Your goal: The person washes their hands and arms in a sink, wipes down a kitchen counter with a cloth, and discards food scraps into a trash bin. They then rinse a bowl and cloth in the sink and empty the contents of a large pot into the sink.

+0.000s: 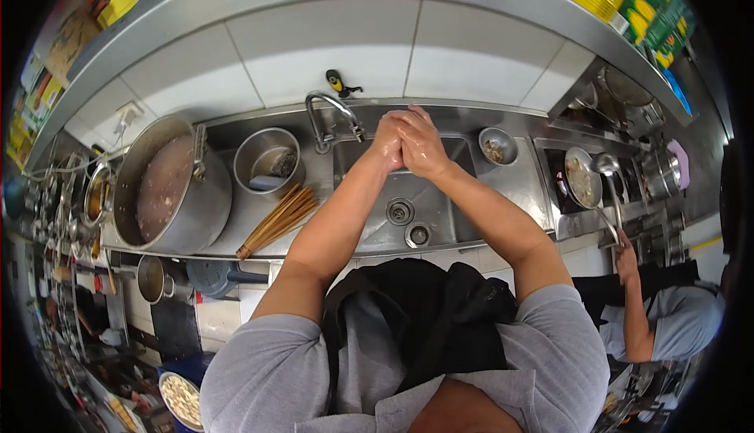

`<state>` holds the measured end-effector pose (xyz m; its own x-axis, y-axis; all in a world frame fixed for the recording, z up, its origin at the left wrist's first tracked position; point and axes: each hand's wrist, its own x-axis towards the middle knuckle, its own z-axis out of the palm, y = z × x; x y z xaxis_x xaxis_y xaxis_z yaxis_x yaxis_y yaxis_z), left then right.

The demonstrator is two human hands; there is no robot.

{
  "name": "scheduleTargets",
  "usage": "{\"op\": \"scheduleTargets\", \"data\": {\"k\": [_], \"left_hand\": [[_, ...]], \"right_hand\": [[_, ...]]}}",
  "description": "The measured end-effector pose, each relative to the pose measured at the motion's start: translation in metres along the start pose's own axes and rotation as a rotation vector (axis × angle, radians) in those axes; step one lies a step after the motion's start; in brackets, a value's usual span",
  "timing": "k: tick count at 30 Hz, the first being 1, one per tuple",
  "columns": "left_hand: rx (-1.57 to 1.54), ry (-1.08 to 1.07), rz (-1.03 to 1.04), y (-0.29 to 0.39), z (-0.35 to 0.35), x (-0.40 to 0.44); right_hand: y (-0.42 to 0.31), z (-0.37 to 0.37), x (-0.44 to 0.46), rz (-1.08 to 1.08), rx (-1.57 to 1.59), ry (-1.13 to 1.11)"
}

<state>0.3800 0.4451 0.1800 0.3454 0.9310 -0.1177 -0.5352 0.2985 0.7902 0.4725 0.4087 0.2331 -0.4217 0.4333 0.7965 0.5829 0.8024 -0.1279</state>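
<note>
Over the steel sink (440,233), my left hand (386,139) and my right hand (422,144) are pressed together, fingers closed around each other. Both look wet and shiny. No object shows between them, though the palms are hidden. Just left of them is a curved faucet (318,111); from this angle I cannot tell whether water runs. Below the hands, the sink floor has a drain (400,211) and a small round metal strainer (418,234) beside it.
Left of the sink stand a large pot (212,205) of brownish liquid, a smaller steel pot (267,134) and a bundle of wooden sticks (279,221). A small bowl (498,146) sits right. Farther right, a co-worker's hand (626,260) holds a ladle (616,201) near a wok (582,177).
</note>
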Motion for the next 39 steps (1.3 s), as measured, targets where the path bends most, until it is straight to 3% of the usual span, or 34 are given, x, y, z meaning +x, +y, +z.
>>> {"op": "scheduleTargets", "data": {"k": [3, 5, 6, 8, 9, 11, 14, 16, 18, 19, 21, 22, 23, 24, 25, 26, 28, 30, 32, 34, 36, 37, 39], "left_hand": [[0.257, -0.113, -0.036, -0.003, -0.009, -0.011], [0.471, -0.21, -0.071, -0.01, -0.021, -0.024], [0.587, -0.261, -0.091, -0.014, -0.028, -0.033], [0.81, -0.366, -0.117, -0.02, -0.042, -0.049], [0.907, -0.416, -0.123, -0.023, -0.049, -0.056], [1.079, -0.497, -0.145, -0.029, -0.062, -0.072], [1.288, -0.553, -0.21, -0.028, -0.086, -0.093], [1.616, -0.518, 0.673, -0.034, -0.121, -0.096], [1.696, -0.571, 0.563, -0.028, -0.15, -0.097], [1.574, -0.455, 0.562, -0.036, -0.17, -0.093], [1.407, -0.186, 0.526, -0.035, -0.193, -0.092], [0.991, 0.022, 0.365, -0.027, -0.195, -0.097], [0.567, 0.213, 0.203, -0.018, -0.198, -0.103], [0.598, 0.304, 0.1, -0.007, -0.212, -0.111], [0.623, 0.397, -0.006, 0.001, -0.225, -0.118], [0.617, 0.412, 0.0, -0.002, -0.234, -0.119], [0.755, 0.524, 0.078, -0.014, -0.242, -0.126], [0.662, 0.597, 0.123, -0.029, -0.225, -0.12], [0.254, 0.594, 0.049, -0.043, -0.211, -0.106], [0.242, 0.531, -0.067, -0.059, -0.202, -0.091], [0.024, 0.668, -0.184, -0.067, -0.162, -0.074], [0.018, 0.664, -0.183, -0.069, -0.147, -0.068], [-0.194, 0.537, -0.286, -0.075, -0.123, -0.056]], "right_hand": [[-0.024, -0.003, 0.013, -0.111, 0.227, -0.083], [-0.041, 0.005, 0.019, 0.149, 0.032, -0.751], [-0.04, 0.015, 0.019, 0.141, 0.043, -0.759], [-0.033, 0.044, 0.013, 0.185, 0.231, -1.105], [-0.034, 0.055, 0.01, 0.182, 0.235, -1.113], [-0.037, 0.079, 0.004, 0.355, 0.472, -1.366], [-0.031, 0.133, -0.043, 0.468, 0.44, -1.276], [-0.024, 0.147, -0.042, 0.547, 0.497, -1.338], [-0.01, 0.172, -0.066, 0.71, 0.652, -1.011], [0.005, 0.194, -0.085, 0.715, 0.652, -1.012], [0.035, 0.235, -0.111, 0.859, 1.047, -0.909], [0.031, 0.232, -0.092, 0.847, 1.047, -0.917], [0.027, 0.227, -0.074, 1.112, 0.988, -0.781], [0.022, 0.224, -0.061, 1.369, 0.915, -0.633], [0.033, 0.237, -0.051, 1.493, 1.019, -0.476], [0.044, 0.247, -0.042, 1.484, 1.022, -0.494], [0.044, 0.254, -0.022, 1.455, 1.299, -0.292], [0.032, 0.261, -0.019, 1.459, 1.358, -0.352], [0.026, 0.265, -0.038, 1.496, 1.328, -0.475], [0.032, 0.257, -0.063, 1.471, 1.261, -0.578], [0.042, 0.248, -0.087, 1.244, 1.018, -0.977], [0.052, 0.25, -0.108, 1.244, 1.011, -0.979], [0.071, 0.255, -0.147, 1.241, 1.16, -0.595]]}}
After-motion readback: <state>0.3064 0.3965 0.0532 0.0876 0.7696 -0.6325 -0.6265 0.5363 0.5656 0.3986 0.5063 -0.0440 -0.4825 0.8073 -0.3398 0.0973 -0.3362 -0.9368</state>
